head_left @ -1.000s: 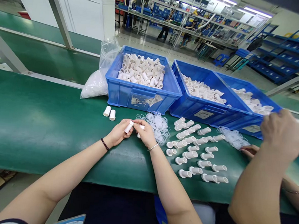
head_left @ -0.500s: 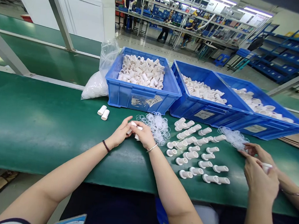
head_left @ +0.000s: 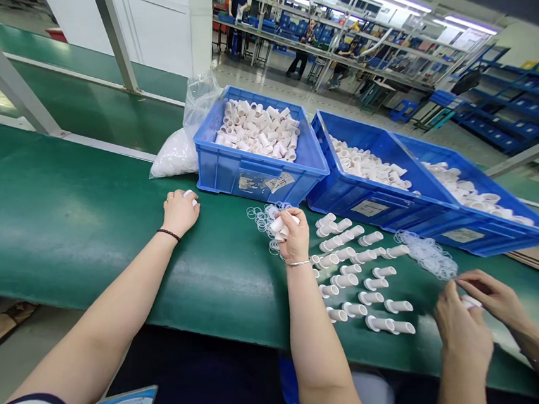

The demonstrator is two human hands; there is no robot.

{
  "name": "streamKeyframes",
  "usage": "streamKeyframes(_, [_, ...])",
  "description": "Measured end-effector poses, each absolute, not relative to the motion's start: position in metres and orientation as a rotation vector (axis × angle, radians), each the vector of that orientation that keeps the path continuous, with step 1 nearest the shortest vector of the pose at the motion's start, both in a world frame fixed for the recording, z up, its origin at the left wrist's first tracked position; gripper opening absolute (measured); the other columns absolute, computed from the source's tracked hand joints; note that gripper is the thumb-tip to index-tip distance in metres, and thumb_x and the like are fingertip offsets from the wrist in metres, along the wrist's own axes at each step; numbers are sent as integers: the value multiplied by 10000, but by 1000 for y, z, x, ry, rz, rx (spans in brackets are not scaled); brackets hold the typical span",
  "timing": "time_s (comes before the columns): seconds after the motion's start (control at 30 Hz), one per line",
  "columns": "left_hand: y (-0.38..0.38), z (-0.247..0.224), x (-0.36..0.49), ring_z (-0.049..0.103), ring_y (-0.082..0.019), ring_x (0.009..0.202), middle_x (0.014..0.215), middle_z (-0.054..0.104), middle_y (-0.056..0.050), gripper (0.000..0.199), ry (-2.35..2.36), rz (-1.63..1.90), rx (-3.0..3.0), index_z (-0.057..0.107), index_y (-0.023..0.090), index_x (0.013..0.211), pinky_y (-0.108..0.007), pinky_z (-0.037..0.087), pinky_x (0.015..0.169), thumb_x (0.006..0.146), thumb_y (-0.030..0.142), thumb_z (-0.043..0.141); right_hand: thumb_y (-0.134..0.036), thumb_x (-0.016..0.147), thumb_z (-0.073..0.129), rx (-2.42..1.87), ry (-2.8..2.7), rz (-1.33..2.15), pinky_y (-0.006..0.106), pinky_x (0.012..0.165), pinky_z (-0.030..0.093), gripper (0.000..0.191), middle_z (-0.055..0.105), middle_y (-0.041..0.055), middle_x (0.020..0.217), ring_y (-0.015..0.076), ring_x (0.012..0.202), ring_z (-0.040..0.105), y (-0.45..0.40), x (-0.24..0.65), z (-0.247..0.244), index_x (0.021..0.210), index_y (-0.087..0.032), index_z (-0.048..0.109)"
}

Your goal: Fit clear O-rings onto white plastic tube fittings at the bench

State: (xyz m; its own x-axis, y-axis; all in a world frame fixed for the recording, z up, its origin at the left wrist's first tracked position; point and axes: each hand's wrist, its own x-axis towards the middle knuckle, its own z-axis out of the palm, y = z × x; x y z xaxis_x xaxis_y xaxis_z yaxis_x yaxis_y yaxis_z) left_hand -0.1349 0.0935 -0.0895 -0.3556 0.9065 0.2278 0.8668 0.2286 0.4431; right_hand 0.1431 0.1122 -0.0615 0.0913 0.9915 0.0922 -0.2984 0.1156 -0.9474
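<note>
My left hand (head_left: 180, 214) has its fingers curled over the short white plastic pipe fittings (head_left: 190, 197) on the green table, left of the nearest bin; its palm side is hidden. My right hand (head_left: 295, 237) is closed around a couple of white plastic tubes (head_left: 278, 226), just over the pile of clear rings (head_left: 262, 219). The hand covers part of that pile. Beside my right wrist, several flanged white tubes (head_left: 348, 279) lie in loose rows.
Blue bins (head_left: 257, 178) of white fittings line the back, with a bag of small white pieces (head_left: 175, 155) at their left. At right, a co-worker's hands (head_left: 468, 316) hold a white part near a second pile of clear rings (head_left: 429, 254).
My hands have parted. The left moved left onto the two fittings that lay by the bin; the right moved right over the ring pile with white tubes in it.
</note>
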Motion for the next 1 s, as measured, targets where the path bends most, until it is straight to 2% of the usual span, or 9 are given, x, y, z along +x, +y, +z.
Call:
streamKeyframes(0.13, [95, -86, -119, 511, -280, 972, 966, 550, -104, 223, 2000, 1100, 1693, 584, 203, 967, -438, 403, 878, 749, 248, 587, -359, 610, 784, -1034, -1107, 1152, 231, 502, 481, 351, 636, 0, 742, 113, 590, 569, 113, 141, -64, 896, -184, 681])
streamKeyframes(0.27, [88, -74, -92, 549, -135, 727, 909, 579, -19, 566, 1321, 1348, 1103, 416, 249, 1242, -274, 443, 676, 715, 260, 619, -412, 629, 767, -995, -1021, 1387, 278, 470, 523, 388, 663, 30, 810, 147, 598, 600, 109, 135, -65, 935, -193, 669])
streamKeyframes(0.33, [84, -71, -82, 544, -100, 697, 888, 588, -1, 669, 1091, 1365, 914, 375, 259, 1310, -235, 429, 657, 696, 248, 642, -399, 605, 787, -978, -1014, 1482, 275, 469, 535, 427, 665, 29, 836, 155, 626, 616, 105, 128, -67, 965, -208, 659])
streamKeyframes(0.53, [80, -75, -71, 573, -106, 799, 916, 650, -21, 447, 1027, 1440, 874, 578, 191, 1087, -216, 413, 700, 676, 302, 712, -391, 631, 770, -932, -1115, 1606, 283, 547, 564, 419, 666, 48, 942, 177, 759, 640, 99, 121, -69, 1000, -215, 676])
streamKeyframes(0.63, [83, -78, -71, 585, -112, 828, 980, 665, -37, 450, 1035, 1497, 851, 546, 194, 1040, -234, 420, 729, 666, 346, 744, -410, 737, 667, -1022, -1213, 1316, 324, 615, 567, 334, 640, 67, 1025, 195, 832, 634, 108, 139, -68, 1011, -220, 685])
streamKeyframes(0.73, [85, -81, -69, 590, -115, 817, 962, 659, -47, 466, 1030, 1513, 742, 533, 173, 999, -251, 431, 741, 639, 351, 771, -280, 827, 546, -1219, -1547, 702, 362, 785, 533, 205, 571, 83, 1115, 206, 979, 582, 118, 154, -69, 906, -217, 724])
streamKeyframes(0.83, [85, -83, -66, 595, -130, 820, 914, 648, -42, 516, 1021, 1515, 667, 552, 161, 1036, -277, 443, 763, 609, 322, 794, -122, 841, 466, -1389, -1955, 195, 374, 902, 460, 288, 514, 102, 1154, 220, 1057, 511, 123, 152, -74, 847, -209, 741])
streamKeyframes(0.9, [84, -83, -66, 599, -138, 843, 927, 650, -50, 532, 1008, 1515, 671, 568, 157, 1072, -279, 442, 774, 616, 315, 791, -81, 841, 452, -1472, -2158, 33, 371, 882, 450, 325, 501, 114, 1157, 242, 1062, 474, 124, 145, -76, 898, -217, 742])
streamKeyframes(1.0, [83, -84, -66, 602, -133, 862, 967, 658, -65, 482, 1020, 1529, 684, 592, 145, 1036, -246, 437, 743, 625, 305, 786, -146, 872, 472, -1539, -2305, -88, 369, 794, 458, 294, 495, 123, 1165, 283, 1060, 426, 124, 135, -79, 987, -236, 728])
